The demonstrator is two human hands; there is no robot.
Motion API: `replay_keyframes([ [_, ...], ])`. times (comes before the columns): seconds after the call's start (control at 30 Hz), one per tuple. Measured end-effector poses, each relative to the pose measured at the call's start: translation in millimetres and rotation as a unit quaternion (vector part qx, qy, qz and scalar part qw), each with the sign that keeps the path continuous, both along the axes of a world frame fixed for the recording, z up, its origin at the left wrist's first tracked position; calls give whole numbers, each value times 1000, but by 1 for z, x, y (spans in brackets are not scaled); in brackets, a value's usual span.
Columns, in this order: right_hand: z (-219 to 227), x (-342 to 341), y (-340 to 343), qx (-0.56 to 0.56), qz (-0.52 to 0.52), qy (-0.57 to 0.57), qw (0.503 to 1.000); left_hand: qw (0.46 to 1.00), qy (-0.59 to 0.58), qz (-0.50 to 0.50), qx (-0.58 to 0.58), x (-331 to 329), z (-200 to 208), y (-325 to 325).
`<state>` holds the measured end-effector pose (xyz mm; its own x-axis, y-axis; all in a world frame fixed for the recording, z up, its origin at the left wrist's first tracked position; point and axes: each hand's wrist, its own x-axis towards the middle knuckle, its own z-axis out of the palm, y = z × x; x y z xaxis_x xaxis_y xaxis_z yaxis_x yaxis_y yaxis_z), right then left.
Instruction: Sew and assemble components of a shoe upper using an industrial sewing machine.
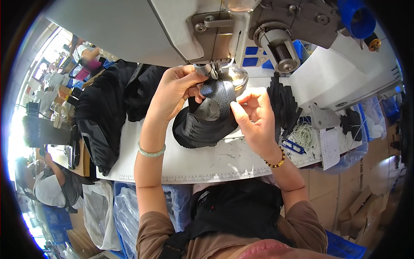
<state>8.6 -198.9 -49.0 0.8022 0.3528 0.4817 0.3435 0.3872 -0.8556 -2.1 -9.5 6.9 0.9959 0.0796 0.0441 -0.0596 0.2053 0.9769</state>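
A black shoe upper, bent into a loop with a textured collar edge, lies at the sewing machine's needle area. My left hand is closed on the collar edge, its thumb and fingertips right beside the presser foot. On the other side, my right hand has its fingers curled, with thumb and forefinger pinching the upper's right edge. Part of the collar is hidden behind the machine's foot and my left fingers. A bright lamp spot falls on the metal just behind the upper.
Stacked black uppers cover the table's left side. Black strips, pale cord and blue thread snips lie on the right. The machine head hangs low overhead. Another person sits at far left.
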Motion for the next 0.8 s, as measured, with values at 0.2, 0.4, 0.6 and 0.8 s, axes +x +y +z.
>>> replay_keyframes([
  [0.2,1,-3,2,-14,-3,-3,1000,1000,-15,10,0,-2,-3,1],
  [0.4,33,-14,-6,-146,-192,-351,905,982,4,-11,187,-40,14,-1],
  [0.6,51,-41,12,-314,222,-295,875,874,-49,-198,440,-133,24,27],
  [0.8,22,-31,67,-202,253,-60,944,685,-211,437,544,-175,-5,16],
])
